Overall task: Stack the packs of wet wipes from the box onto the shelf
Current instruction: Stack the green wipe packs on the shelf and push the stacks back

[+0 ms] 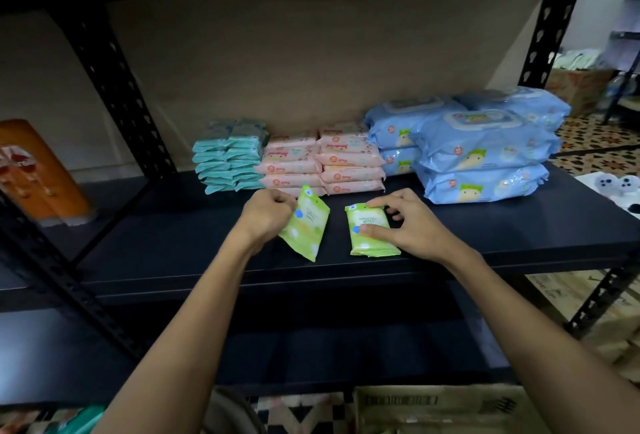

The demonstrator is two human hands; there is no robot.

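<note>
Two small green packs of wet wipes are at the front of the dark shelf (180, 236). My left hand (266, 217) grips the left green pack (306, 227), which is tilted up on its lower edge. My right hand (412, 225) holds the right green pack (369, 232) lying flat on the shelf, thumb on its near side and fingers on its far end. Behind them stand stacks of teal packs (228, 156), pink packs (323, 163) and large blue packs (478, 146).
An orange bag (38, 174) stands on the neighbouring shelf at the left. Black perforated uprights (114, 87) frame the shelf. A cardboard box (440, 406) sits on the patterned floor at the bottom right. Another box (578, 83) and clutter lie at the far right.
</note>
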